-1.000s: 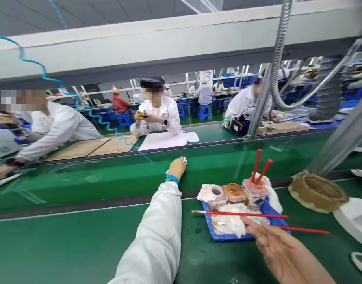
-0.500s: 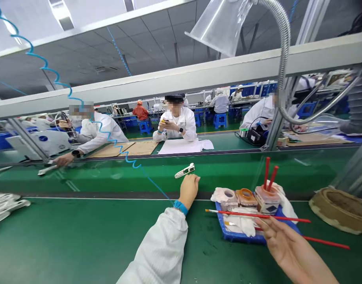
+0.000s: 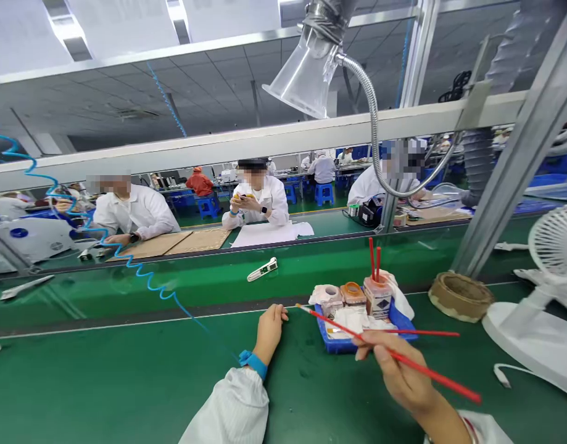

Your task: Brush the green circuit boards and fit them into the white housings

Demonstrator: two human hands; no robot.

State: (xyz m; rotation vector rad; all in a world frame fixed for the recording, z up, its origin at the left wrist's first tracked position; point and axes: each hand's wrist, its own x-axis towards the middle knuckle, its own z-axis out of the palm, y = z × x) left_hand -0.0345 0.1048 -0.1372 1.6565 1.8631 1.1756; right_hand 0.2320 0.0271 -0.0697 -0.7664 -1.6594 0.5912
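Note:
A slim red paintbrush [image 3: 426, 370] is pinched in the fingers of my right hand [image 3: 401, 373]. It slants across the front of a blue tray [image 3: 341, 347], its bristle end up at the left. Another red brush [image 3: 431, 333] lies across the tray behind my fingers. In the tray are small jars, among them an orange-rimmed jar [image 3: 353, 293] and a jar with red sticks [image 3: 378, 296], plus crumpled white tissue [image 3: 352, 319]. My left hand [image 3: 270, 330], with a blue wristband, rests curled near the bench's far edge; nothing shows in it.
Beyond my left hand, a white slender part [image 3: 262, 269] lies on the green belt [image 3: 209, 283]. A tape roll [image 3: 461, 296] and a white fan [image 3: 537, 314] stand at right. Overhead hangs a clear funnel hood [image 3: 306, 77]; a blue coiled hose [image 3: 148, 280] dangles at left. Co-workers sit opposite.
The view has swung right, bringing the fan in. My right hand has closed on a brush and tilted it up. My left hand has drawn back from the white part. A co-worker's arm has withdrawn.

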